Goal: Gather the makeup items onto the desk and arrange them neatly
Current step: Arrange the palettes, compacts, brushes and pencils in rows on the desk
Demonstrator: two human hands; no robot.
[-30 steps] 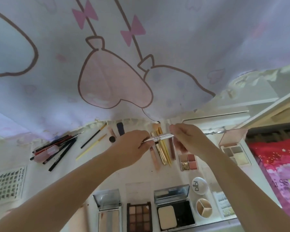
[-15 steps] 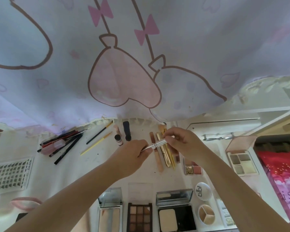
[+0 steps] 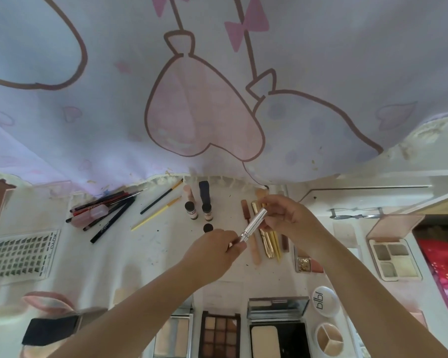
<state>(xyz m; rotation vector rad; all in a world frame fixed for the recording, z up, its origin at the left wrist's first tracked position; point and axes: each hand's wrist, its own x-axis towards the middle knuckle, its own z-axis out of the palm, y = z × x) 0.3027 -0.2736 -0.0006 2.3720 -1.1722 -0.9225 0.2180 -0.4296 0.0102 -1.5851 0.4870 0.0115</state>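
Observation:
A slim silver makeup tube hangs tilted above the white desk. My right hand grips its upper end and my left hand pinches its lower end. Under it lies a row of gold and pink tubes. Two small foundation bottles and a dark tube sit behind my left hand. Pencils and liners are bunched at the left. Open palettes line the near edge.
A printed curtain hangs over the desk's back. A lash tray lies far left, a pink open palette far right, with a round white compact and a tri-colour pot near it. Red bedding shows beyond the right edge.
Both hands have lowered slightly with the silver tube, which has tipped from nearly level to a steeper tilt. The camera has tilted, bringing more of the desk's left side into view.

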